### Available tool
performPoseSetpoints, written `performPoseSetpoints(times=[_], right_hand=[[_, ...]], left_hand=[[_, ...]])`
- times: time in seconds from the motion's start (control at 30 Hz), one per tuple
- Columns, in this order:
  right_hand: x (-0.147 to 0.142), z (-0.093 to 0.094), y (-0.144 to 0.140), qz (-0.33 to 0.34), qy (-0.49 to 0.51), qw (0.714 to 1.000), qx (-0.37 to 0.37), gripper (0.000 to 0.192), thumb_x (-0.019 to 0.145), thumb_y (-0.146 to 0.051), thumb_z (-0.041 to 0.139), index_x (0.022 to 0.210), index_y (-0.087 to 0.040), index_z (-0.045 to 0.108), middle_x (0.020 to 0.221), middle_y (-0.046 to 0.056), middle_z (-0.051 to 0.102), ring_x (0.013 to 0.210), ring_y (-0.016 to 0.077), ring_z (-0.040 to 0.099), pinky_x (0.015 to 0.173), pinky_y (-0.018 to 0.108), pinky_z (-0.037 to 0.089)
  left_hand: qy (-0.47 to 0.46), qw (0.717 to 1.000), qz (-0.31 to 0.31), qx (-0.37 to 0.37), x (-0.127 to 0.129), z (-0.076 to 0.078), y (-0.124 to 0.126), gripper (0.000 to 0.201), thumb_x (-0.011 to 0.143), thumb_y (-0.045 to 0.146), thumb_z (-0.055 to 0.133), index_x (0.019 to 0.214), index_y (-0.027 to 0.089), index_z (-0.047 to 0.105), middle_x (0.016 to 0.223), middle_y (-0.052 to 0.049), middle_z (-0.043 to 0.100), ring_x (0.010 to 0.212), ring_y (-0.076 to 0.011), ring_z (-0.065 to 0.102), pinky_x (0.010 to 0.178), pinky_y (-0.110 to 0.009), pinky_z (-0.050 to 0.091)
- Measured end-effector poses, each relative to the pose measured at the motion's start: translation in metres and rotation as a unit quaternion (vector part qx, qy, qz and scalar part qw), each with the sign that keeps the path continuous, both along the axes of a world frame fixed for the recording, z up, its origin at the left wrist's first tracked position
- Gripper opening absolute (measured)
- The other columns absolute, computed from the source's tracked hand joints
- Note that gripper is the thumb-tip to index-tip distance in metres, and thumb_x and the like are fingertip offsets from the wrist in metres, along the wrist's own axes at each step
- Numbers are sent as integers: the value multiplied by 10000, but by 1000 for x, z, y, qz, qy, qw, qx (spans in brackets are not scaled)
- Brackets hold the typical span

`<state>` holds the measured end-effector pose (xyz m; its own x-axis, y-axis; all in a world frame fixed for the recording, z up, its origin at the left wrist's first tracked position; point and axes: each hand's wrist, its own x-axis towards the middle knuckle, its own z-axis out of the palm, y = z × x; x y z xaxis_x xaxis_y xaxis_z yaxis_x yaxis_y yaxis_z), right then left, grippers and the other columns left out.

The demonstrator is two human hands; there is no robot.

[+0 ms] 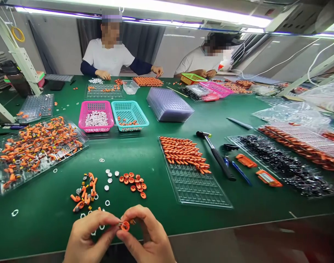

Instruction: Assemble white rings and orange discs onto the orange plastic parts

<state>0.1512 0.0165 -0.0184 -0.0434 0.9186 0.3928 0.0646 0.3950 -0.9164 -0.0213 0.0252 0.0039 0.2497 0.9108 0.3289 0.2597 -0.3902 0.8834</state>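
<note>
I see my left hand (86, 239) and right hand (149, 237) pinching one small orange rubber ring (125, 226) between fingertips at the near table edge. Just beyond lie loose orange ring pieces (134, 182) on the green mat (145, 153).

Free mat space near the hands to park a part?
Bare mat right of the right hand, below the clear tray. Also between the turquoise basket and that tray. Crowded left of the left hand: loose orange parts, white rings.
</note>
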Motion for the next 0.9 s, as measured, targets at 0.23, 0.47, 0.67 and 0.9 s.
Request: performPoseSetpoints(times=[0.23,0.47,0.67,0.9], right_hand=[[-1,-3,-4,19,-1,1000,9,362,816,-100,660,1115,-266,544,840,2,629,669,143,647,661,248,573],[2,10,-3,11,-49,997,63,358,820,-27,597,1112,-229,553,869,40,638,730,170,646,649,262,570],[6,13,-2,27,-91,989,111,428,836,31,558,1187,-212,536,927,70,676,797,184,673,728,282,592],[4,7,-8,-25,-105,992,66,440,837,-12,574,1219,-217,501,937,51,667,768,169,683,717,255,591]], left_hand=[[-87,992,56,-76,10,0,-10,151,823,169,708,855,309,753,791,52,764,749,-139,706,747,-185,538],[-134,955,69,-256,10,9,-13,64,803,335,753,818,288,794,794,19,781,761,-152,707,727,-163,522],[-205,902,9,-380,4,4,-1,173,747,384,812,756,216,772,726,0,740,712,-138,665,677,-167,524],[-142,957,63,-246,7,0,-6,69,776,249,777,776,217,717,738,14,717,687,-134,668,641,-168,546]])
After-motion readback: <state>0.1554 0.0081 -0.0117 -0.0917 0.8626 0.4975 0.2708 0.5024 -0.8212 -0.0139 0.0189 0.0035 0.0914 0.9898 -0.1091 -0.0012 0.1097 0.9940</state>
